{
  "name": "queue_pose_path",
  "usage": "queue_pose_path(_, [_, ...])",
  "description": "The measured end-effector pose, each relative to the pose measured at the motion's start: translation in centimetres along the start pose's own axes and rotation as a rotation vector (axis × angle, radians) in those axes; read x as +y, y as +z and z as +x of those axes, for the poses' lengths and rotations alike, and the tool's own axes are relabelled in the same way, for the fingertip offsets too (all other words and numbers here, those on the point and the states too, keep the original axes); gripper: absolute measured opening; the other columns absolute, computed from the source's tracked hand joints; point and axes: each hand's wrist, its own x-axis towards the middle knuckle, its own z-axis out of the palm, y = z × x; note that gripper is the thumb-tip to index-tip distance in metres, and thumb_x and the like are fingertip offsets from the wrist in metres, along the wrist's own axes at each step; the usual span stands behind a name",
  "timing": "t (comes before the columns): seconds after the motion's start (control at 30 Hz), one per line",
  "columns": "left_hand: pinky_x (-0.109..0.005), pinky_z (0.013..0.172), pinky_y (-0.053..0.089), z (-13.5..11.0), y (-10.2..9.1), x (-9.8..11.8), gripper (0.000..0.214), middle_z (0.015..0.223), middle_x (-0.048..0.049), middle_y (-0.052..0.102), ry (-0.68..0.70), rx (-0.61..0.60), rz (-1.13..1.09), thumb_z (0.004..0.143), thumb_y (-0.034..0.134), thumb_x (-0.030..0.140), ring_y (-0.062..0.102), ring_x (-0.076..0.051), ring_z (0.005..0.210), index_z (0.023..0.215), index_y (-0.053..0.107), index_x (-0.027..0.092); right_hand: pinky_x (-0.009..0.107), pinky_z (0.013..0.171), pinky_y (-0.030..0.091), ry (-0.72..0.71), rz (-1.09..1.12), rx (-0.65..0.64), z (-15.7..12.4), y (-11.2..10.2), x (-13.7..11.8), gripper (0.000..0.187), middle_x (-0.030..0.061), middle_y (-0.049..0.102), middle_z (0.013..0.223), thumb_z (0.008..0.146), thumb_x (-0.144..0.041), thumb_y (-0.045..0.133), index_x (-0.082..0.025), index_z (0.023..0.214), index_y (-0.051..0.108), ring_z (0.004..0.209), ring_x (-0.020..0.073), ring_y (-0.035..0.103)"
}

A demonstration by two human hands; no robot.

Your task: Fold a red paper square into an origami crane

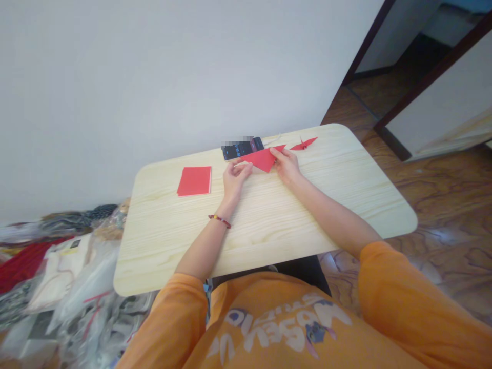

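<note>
A sheet of red origami paper [262,160], folded into a triangle, is held up between my two hands over the far half of the table. My left hand [235,178] pinches its left corner. On the other side, my right hand [285,163] grips the paper near its right end, thumb on the near face. Just beyond the paper lies a phone [242,148] with a lit screen, partly covered by it. A finished red paper crane [304,144] rests to the right of my right hand. Left of my left hand sits a stack of square red paper [194,181].
The pale wooden table [161,236] has rounded corners and stands against a white wall [172,77]. A thin white cable [273,138] lies behind the phone. Clothes and plastic bags [73,277] are piled on the left. At right are a wooden floor [449,200] and a doorway.
</note>
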Motion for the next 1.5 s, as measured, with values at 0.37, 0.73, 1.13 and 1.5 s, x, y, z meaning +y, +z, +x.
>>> queue_pose_path(0.37, [-0.031,0.082,0.055,0.6,-0.7,-0.2,0.059,0.086,-0.0048,0.075,-0.032,0.034,-0.185,0.050,0.089,0.036,0.071,-0.018,0.083,0.099,0.062,0.018,0.029,0.072,0.053,0.216,0.025,-0.205,-0.8,0.3,-1.0,0.039,0.0029,0.070,0.080,0.076,-0.057,0.063,-0.020,0.088,0.069,0.081,0.0168,0.065])
queue_pose_path(0.73, [-0.031,0.080,0.056,1.3,-1.4,0.2,0.056,0.075,-0.0020,0.074,-0.186,-0.099,-0.171,0.057,0.086,0.024,0.071,-0.016,0.071,0.107,0.061,0.017,0.032,0.079,0.049,0.031,-0.230,-0.545,-1.2,-0.2,-0.5,0.032,0.0036,0.073,0.083,0.055,-0.037,0.082,-0.018,0.080,0.073,0.080,0.0179,0.064])
queue_pose_path(1.13, [-0.032,0.084,0.053,1.5,-1.7,-0.4,0.057,0.080,-0.0035,0.075,-0.109,-0.154,-0.076,0.055,0.086,0.034,0.071,-0.018,0.076,0.105,0.064,0.018,0.025,0.064,0.047,0.029,-0.326,-0.537,-1.4,0.3,-0.9,0.034,0.0007,0.070,0.071,0.048,-0.039,0.087,-0.017,0.068,0.072,0.064,0.0110,0.058])
queue_pose_path(1.5, [-0.034,0.088,0.053,0.9,-1.5,-0.4,0.066,0.098,-0.0077,0.074,0.053,-0.263,0.102,0.051,0.085,0.020,0.070,-0.021,0.092,0.112,0.063,0.017,0.025,0.061,0.047,0.047,-0.239,-0.390,-1.2,0.3,-0.2,0.037,-0.0010,0.067,0.065,0.046,-0.037,0.088,-0.017,0.064,0.062,0.059,0.0100,0.057])
